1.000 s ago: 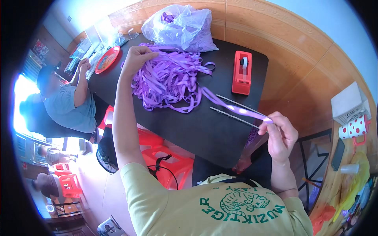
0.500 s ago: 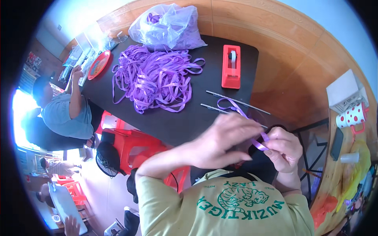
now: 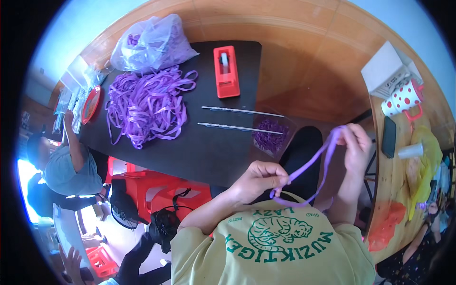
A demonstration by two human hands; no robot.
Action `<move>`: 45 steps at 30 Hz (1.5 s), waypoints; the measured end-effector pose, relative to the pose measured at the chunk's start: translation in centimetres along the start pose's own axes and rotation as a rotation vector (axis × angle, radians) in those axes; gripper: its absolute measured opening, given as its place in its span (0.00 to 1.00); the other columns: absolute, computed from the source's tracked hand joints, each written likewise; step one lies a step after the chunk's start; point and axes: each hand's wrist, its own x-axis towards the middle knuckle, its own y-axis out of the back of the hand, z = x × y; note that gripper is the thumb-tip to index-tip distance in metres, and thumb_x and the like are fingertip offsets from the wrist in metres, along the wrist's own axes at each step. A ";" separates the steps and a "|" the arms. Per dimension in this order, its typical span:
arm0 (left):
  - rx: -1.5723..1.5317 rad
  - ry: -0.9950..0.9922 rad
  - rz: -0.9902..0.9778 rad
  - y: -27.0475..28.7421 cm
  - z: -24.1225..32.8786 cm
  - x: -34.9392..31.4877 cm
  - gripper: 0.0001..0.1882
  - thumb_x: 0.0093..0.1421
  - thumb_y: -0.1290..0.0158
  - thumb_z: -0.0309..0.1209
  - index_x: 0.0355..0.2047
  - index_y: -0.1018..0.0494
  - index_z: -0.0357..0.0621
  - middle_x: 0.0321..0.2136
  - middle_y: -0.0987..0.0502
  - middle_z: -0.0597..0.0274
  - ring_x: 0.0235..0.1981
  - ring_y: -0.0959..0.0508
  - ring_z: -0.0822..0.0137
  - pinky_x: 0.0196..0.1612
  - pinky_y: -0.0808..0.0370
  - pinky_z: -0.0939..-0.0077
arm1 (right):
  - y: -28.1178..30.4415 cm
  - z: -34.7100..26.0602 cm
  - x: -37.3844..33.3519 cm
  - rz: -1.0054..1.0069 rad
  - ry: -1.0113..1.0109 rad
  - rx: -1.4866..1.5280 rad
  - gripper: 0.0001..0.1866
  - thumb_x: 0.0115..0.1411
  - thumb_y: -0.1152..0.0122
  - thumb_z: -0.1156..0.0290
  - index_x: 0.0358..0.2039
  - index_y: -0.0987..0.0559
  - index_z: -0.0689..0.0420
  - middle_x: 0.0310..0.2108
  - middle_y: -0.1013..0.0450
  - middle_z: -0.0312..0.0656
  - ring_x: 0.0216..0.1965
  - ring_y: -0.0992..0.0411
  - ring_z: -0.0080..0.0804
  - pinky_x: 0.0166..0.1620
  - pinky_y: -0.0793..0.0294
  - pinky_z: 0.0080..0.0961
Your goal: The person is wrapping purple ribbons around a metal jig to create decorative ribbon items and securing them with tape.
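- Orange-brown panelling [image 3: 304, 52], glossy and crossed by thin seams, curves up behind the place where you sit.
- Dark, smooth and flat, the surface [image 3: 223, 159] before you has a rounded far corner.
- Red plastic stools [image 3: 190, 194] stand along its near side, to your left, partly covered by dark things.
- Purple ribbons [image 3: 147, 104] lie on the surface in a loose heap, satiny strips folding over one another and throwing loops out at the edges.
- Translucent film forms the crumpled bag [image 3: 152, 45] just behind the heap; purple shows through its creases.
- Your hands are both closed on one narrow ribbon [image 3: 332, 138]: the left hand [image 3: 260, 183] pinches it between thumb and bent forefinger, near your shirt [image 3: 275, 251], while the right hand [image 3: 356, 147], farther out, grips it with curled fingers.
- Boxy and red, the tape dispenser [image 3: 226, 78] sits to the right of the heap, a pale roll in its slot.
- Two slim grey rods [image 3: 242, 111], twisted-looking in texture, lie roughly parallel, their right ends reaching past the surface's edge.
- Purple pieces [image 3: 270, 137] cluster by those ends; you cannot clearly make out what contains them.
- Flat and soft, the held ribbon stretches between your hands and also hangs in a slack curve, well apart from the heap.
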 end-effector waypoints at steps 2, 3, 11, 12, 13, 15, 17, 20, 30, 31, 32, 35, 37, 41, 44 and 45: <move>-0.049 -0.056 0.150 -0.5 -1.3 1.3 0.07 0.63 0.49 0.28 0.32 0.26 0.37 0.22 0.25 0.65 0.25 0.27 0.77 0.28 0.31 0.84 | -1.5 1.2 0.3 -0.034 0.046 -0.368 0.09 0.59 0.43 0.78 0.41 0.24 0.62 0.34 0.28 0.41 0.31 0.31 0.18 0.30 0.32 0.13; -0.160 -0.032 0.209 -0.6 -2.3 2.0 0.08 0.63 0.50 0.30 0.31 0.27 0.38 0.23 0.25 0.64 0.24 0.26 0.75 0.28 0.30 0.84 | -2.5 0.6 -0.3 0.015 0.188 -0.570 0.13 0.56 0.44 0.83 0.42 0.24 0.59 0.45 0.30 0.41 0.34 0.30 0.19 0.31 0.32 0.13; -0.167 0.053 0.275 0.6 -2.4 4.2 0.08 0.64 0.51 0.29 0.34 0.25 0.36 0.26 0.23 0.59 0.25 0.23 0.72 0.31 0.25 0.80 | -5.9 0.4 -1.8 -0.838 -0.047 0.086 0.32 0.47 0.47 0.87 0.57 0.34 0.60 0.43 0.26 0.42 0.29 0.28 0.22 0.34 0.28 0.20; -0.168 0.056 0.274 0.7 -2.3 4.2 0.08 0.64 0.51 0.29 0.34 0.25 0.36 0.26 0.23 0.59 0.25 0.23 0.72 0.31 0.25 0.80 | -6.4 0.6 -2.1 -0.811 -0.031 0.076 0.31 0.47 0.48 0.87 0.56 0.33 0.60 0.40 0.25 0.42 0.30 0.28 0.23 0.34 0.28 0.20; -0.177 0.080 0.298 0.8 -2.2 4.1 0.09 0.64 0.51 0.29 0.35 0.25 0.35 0.28 0.22 0.58 0.26 0.23 0.71 0.32 0.25 0.79 | -6.5 0.6 -2.1 -0.813 -0.035 0.077 0.31 0.47 0.48 0.87 0.56 0.33 0.60 0.40 0.25 0.42 0.30 0.28 0.23 0.34 0.28 0.20; -0.189 0.104 0.325 1.1 -2.0 4.0 0.09 0.64 0.52 0.28 0.37 0.25 0.35 0.30 0.22 0.56 0.27 0.22 0.71 0.33 0.24 0.78 | -6.7 0.7 -1.9 -0.730 0.141 -0.048 0.26 0.46 0.47 0.87 0.49 0.27 0.60 0.32 0.25 0.41 0.29 0.26 0.29 0.33 0.28 0.24; -0.274 0.132 0.307 1.3 -1.7 3.8 0.11 0.65 0.54 0.27 0.42 0.26 0.33 0.33 0.21 0.54 0.30 0.22 0.69 0.35 0.24 0.76 | -6.5 0.8 -1.6 -0.692 0.227 -0.162 0.23 0.46 0.44 0.86 0.45 0.25 0.60 0.29 0.26 0.40 0.29 0.26 0.32 0.33 0.29 0.25; -0.220 0.182 0.325 1.0 -1.5 3.3 0.12 0.66 0.55 0.27 0.45 0.27 0.32 0.33 0.22 0.54 0.31 0.22 0.68 0.36 0.24 0.76 | -6.1 1.2 -1.3 -0.608 0.358 -0.311 0.18 0.44 0.40 0.86 0.38 0.22 0.60 0.26 0.28 0.40 0.28 0.27 0.33 0.31 0.30 0.26; -0.178 0.123 0.458 0.6 -5.6 3.9 0.10 0.62 0.48 0.26 0.43 0.24 0.37 0.30 0.21 0.59 0.27 0.23 0.75 0.33 0.26 0.84 | -6.2 3.3 0.0 -0.428 0.441 -0.313 0.11 0.46 0.38 0.87 0.31 0.19 0.60 0.36 0.29 0.42 0.21 0.34 0.22 0.24 0.36 0.17; -0.150 0.058 0.518 0.8 -6.4 4.2 0.09 0.62 0.48 0.26 0.41 0.24 0.37 0.29 0.21 0.60 0.26 0.23 0.76 0.32 0.26 0.84 | -6.3 3.9 0.1 -0.428 0.439 -0.313 0.11 0.46 0.38 0.87 0.31 0.19 0.60 0.36 0.29 0.42 0.21 0.34 0.22 0.24 0.36 0.17; -0.120 -0.013 0.574 0.9 -7.2 4.6 0.08 0.61 0.47 0.27 0.39 0.23 0.38 0.27 0.20 0.62 0.26 0.24 0.77 0.31 0.26 0.85 | -6.3 4.8 0.5 -0.396 0.449 -0.330 0.11 0.47 0.37 0.87 0.32 0.19 0.60 0.38 0.29 0.42 0.22 0.35 0.21 0.24 0.36 0.17; -0.087 -0.110 0.646 1.4 -8.7 6.2 0.07 0.61 0.47 0.26 0.38 0.23 0.38 0.27 0.20 0.63 0.26 0.24 0.77 0.31 0.27 0.84 | -6.8 6.9 1.9 -0.325 0.468 -0.317 0.11 0.47 0.37 0.86 0.32 0.19 0.60 0.42 0.30 0.42 0.23 0.36 0.20 0.26 0.36 0.16; -0.098 -0.193 0.691 1.7 -8.4 7.2 0.07 0.61 0.47 0.26 0.38 0.23 0.38 0.27 0.20 0.62 0.26 0.24 0.77 0.32 0.27 0.83 | -7.6 7.6 3.1 -0.273 0.474 -0.279 0.11 0.47 0.36 0.86 0.32 0.19 0.59 0.45 0.31 0.41 0.24 0.37 0.19 0.29 0.37 0.15; -0.016 -0.416 0.780 3.1 -8.8 9.1 0.07 0.61 0.47 0.24 0.38 0.23 0.38 0.30 0.21 0.63 0.29 0.25 0.78 0.36 0.28 0.85 | -9.8 7.4 4.9 -0.229 0.482 -0.139 0.12 0.47 0.37 0.86 0.33 0.18 0.59 0.46 0.32 0.41 0.26 0.37 0.19 0.31 0.36 0.15; 0.163 -0.617 0.853 4.5 -9.2 10.4 0.06 0.60 0.46 0.23 0.38 0.23 0.36 0.32 0.25 0.65 0.34 0.27 0.77 0.40 0.31 0.85 | -11.5 8.0 6.4 -0.227 0.461 -0.076 0.11 0.48 0.38 0.86 0.33 0.19 0.59 0.47 0.32 0.41 0.26 0.36 0.19 0.32 0.36 0.15; 0.165 -0.618 0.850 4.8 -9.3 10.6 0.06 0.60 0.46 0.23 0.38 0.23 0.36 0.32 0.25 0.65 0.34 0.27 0.77 0.40 0.31 0.85 | -12.0 8.6 6.7 -0.227 0.435 -0.054 0.11 0.49 0.39 0.87 0.33 0.19 0.60 0.48 0.32 0.41 0.27 0.36 0.19 0.33 0.36 0.15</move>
